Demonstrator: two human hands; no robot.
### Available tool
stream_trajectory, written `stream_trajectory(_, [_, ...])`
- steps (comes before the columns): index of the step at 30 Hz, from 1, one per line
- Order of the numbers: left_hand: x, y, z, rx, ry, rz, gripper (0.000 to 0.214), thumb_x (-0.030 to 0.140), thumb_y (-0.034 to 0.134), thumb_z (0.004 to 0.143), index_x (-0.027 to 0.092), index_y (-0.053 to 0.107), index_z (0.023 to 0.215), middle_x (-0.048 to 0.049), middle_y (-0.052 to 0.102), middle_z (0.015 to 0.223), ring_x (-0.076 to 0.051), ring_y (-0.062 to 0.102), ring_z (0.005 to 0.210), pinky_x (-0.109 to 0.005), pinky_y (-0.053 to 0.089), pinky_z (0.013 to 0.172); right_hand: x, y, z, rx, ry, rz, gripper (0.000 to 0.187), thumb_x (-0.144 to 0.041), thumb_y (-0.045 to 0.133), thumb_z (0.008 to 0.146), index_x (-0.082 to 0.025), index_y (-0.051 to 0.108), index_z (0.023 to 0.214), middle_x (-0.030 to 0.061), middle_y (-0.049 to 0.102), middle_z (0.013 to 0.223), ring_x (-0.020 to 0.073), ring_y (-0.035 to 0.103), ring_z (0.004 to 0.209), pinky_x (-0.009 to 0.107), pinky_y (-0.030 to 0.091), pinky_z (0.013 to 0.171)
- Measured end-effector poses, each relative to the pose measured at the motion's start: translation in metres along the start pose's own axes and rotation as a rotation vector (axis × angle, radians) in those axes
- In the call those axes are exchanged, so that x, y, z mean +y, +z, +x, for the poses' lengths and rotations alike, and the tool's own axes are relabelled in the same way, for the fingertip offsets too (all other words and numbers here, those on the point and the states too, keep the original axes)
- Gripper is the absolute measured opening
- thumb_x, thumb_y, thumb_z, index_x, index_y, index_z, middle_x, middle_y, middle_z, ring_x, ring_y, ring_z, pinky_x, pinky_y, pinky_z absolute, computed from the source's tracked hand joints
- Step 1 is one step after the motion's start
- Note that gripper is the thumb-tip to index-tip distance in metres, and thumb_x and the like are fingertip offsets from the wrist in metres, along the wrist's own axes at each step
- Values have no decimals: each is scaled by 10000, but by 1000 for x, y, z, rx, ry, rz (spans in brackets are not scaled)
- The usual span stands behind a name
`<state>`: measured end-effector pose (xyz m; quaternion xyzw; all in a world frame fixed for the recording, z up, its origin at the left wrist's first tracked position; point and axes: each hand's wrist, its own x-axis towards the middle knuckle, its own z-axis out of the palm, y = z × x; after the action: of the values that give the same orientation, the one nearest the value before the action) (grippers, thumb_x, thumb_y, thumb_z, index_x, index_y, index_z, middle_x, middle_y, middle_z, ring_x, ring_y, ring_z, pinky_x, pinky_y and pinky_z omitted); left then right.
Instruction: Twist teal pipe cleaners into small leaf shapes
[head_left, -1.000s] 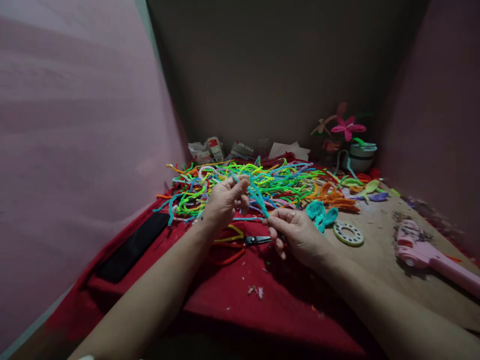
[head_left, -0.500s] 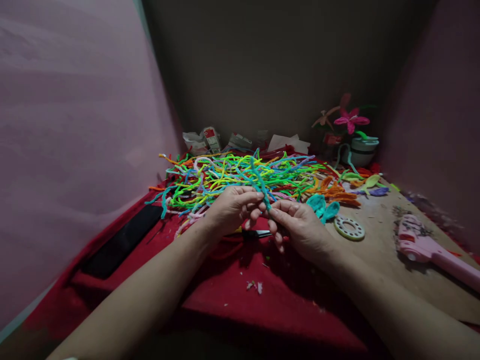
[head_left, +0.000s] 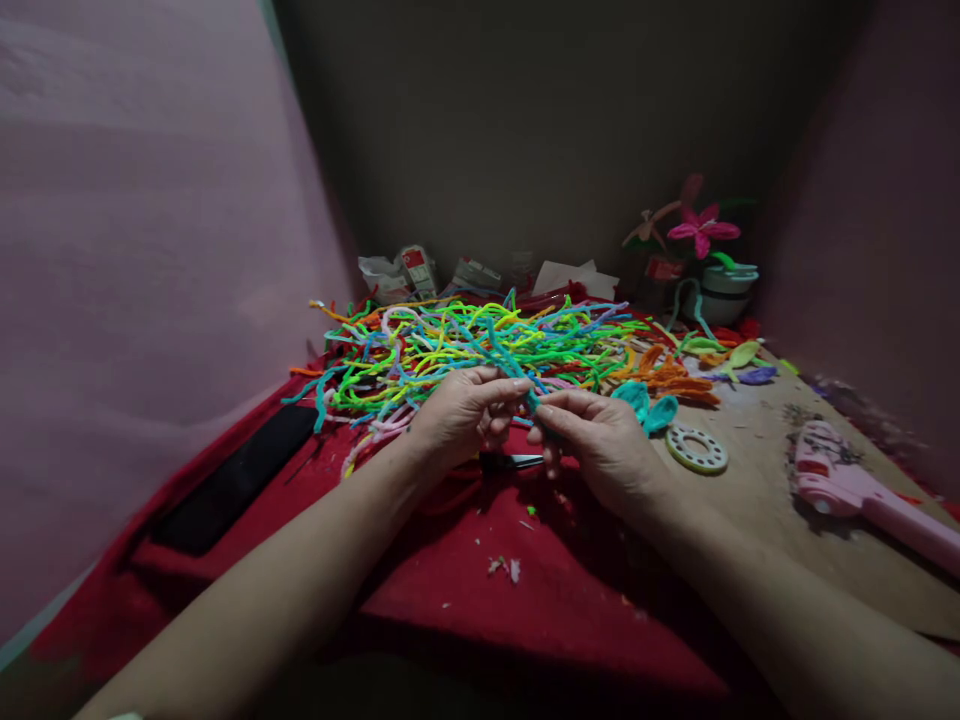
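Observation:
A teal pipe cleaner [head_left: 508, 358] is pinched between my two hands above the red cloth, its free end slanting up and away to the left. My left hand [head_left: 472, 405] grips it with thumb and forefinger. Just to the right, my right hand [head_left: 589, 430] is closed on its lower end, and the fingertips hide part of it. Beneath the hands, scissors [head_left: 514, 461] lie partly covered, with the blade showing. Beyond my right hand sit teal fuzzy petals [head_left: 646, 408] and a pale ring with holes [head_left: 697, 449].
A tangled heap of coloured pipe cleaners [head_left: 420, 345] spreads behind the hands. At left lies a black phone [head_left: 236, 480]; at right, a pink glue gun [head_left: 847, 485] rests on a brown board [head_left: 757, 540]. A pot [head_left: 727, 295] with fuzzy flowers stands at the back right.
The teal pipe cleaner now leans further left and lower. My fingers have shifted slightly around its lower end, both hands still holding it. The whole view has moved a little.

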<state>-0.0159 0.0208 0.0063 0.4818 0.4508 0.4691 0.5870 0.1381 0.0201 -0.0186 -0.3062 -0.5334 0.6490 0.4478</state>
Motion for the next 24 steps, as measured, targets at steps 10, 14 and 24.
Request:
stream_trajectory(10, [11,-34,-55,-76,122,1547,121,254,487,759,177,561,816,-20,577,781,-131,491,671,-250,355,589,0,-2,4,133,-2,21,133,-260,617,676,-137,601,723,-23,579,542,58,436,337,189,341,328])
stream_trajectory(14, [-12,-39,-57,-124,224,1715,178,275,386,816,189,540,836,-36,571,815,-144,475,676,-262,329,583,-2,0,2,143,-3,-23,112,-246,608,665,-137,591,682,-40,537,508,52,391,319,191,295,314])
stream_trajectory(24, [0,-56,-86,51,184,1624,263,242,375,805,169,471,1038,-66,588,914,-164,551,735,-273,430,637,-3,-7,5,251,-106,-99,126,-263,605,668,-137,615,676,-76,402,428,45,286,382,208,204,394])
